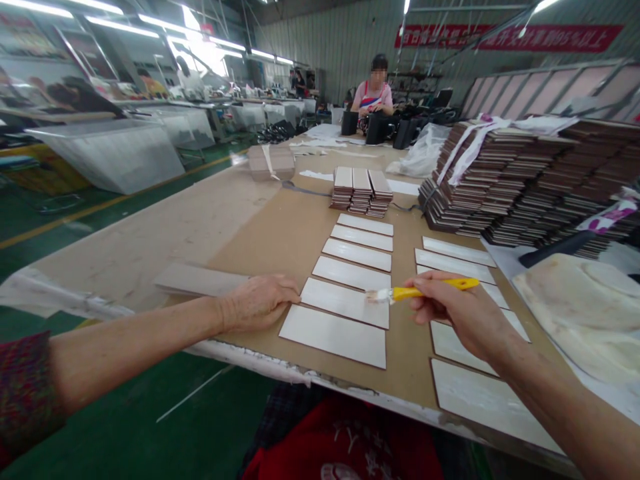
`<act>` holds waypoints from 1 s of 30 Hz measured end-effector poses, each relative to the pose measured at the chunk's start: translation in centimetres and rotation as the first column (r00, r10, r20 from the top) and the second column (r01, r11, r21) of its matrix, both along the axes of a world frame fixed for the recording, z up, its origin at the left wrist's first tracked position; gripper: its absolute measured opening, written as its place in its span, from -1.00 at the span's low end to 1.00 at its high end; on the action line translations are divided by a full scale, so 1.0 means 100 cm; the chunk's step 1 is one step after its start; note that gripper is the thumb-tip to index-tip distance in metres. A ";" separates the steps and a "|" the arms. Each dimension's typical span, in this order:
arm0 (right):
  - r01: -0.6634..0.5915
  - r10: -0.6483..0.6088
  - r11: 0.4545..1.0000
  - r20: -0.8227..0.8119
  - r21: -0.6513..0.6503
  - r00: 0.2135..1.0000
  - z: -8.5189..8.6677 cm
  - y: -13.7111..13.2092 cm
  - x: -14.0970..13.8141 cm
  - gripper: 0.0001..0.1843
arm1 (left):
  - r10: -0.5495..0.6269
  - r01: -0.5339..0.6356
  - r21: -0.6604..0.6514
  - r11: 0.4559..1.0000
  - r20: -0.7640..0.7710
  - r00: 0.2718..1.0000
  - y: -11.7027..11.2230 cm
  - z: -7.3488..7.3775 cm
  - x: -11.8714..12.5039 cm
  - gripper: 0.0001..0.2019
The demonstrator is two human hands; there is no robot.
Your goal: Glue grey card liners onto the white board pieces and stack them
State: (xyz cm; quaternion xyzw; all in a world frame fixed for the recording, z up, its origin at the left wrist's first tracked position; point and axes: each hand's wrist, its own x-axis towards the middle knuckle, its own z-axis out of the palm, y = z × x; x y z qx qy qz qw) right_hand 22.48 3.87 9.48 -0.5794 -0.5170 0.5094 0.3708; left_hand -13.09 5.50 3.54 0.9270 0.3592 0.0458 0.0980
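My right hand point(447, 303) is closed around the yellow handle of a paintbrush point(407, 292). The brush's bristles rest on a white rectangular panel point(345, 301), second from the near end of its column. Fingertips of my left hand point(265, 300) touch the left edge of that panel; the hand lies low on the table, holding nothing visible. Nearest to me in the column is another white panel point(336, 335). A second column of white panels point(483, 393) runs beneath my right forearm, partly hidden by it. Some panels have a wet-looking shine.
Small stacks of panels point(361, 190) stand beyond the columns. Tall piles of dark-edged boards point(500, 180) rise at the right, behind a whitish, stained container point(580, 307). A flat beige board point(200, 279) lies left. A co-worker point(373, 97) is at the table's far end.
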 end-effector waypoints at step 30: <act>-0.222 0.224 0.975 0.141 -0.034 0.964 -0.037 0.044 -0.088 -0.82 | 0.003 -0.003 -0.027 1.000 -0.006 1.000 0.001 0.000 -0.001 -0.63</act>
